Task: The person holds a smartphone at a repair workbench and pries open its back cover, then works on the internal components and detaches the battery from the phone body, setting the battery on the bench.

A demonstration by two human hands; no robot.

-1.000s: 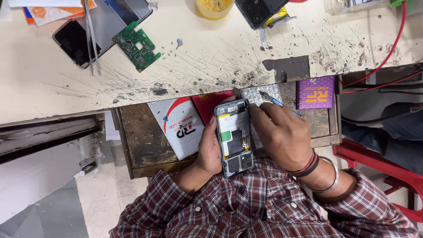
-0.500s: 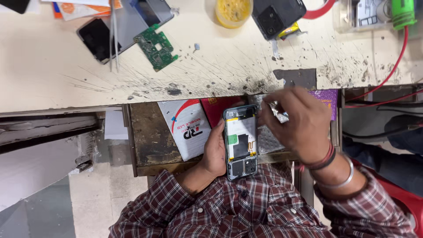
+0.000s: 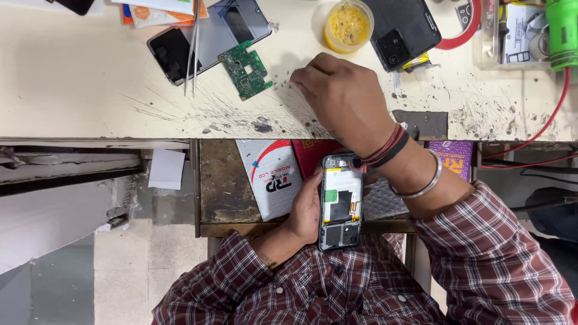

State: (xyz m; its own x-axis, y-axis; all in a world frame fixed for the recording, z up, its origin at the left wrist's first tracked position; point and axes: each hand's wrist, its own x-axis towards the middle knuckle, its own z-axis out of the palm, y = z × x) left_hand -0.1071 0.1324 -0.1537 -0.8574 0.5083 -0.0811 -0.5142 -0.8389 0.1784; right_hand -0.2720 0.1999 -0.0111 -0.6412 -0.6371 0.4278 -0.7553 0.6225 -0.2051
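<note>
Tweezers (image 3: 194,51) lie on scarred tabletop (image 3: 72,90), across dark phone screens (image 3: 171,51). Green circuit board (image 3: 244,69) just right of them, flat on tabletop. Left hand (image 3: 307,210) over open drawer (image 3: 220,180), fingers wrapped around opened phone (image 3: 341,201), back cover off, internals facing up, held near chest. Right hand (image 3: 343,99) on tabletop between circuit board and yellow paste pot (image 3: 348,25); fingers bunched, tips down on surface; pinched item, if any, cannot tell. Black phone (image 3: 404,27) right of pot.
</note>
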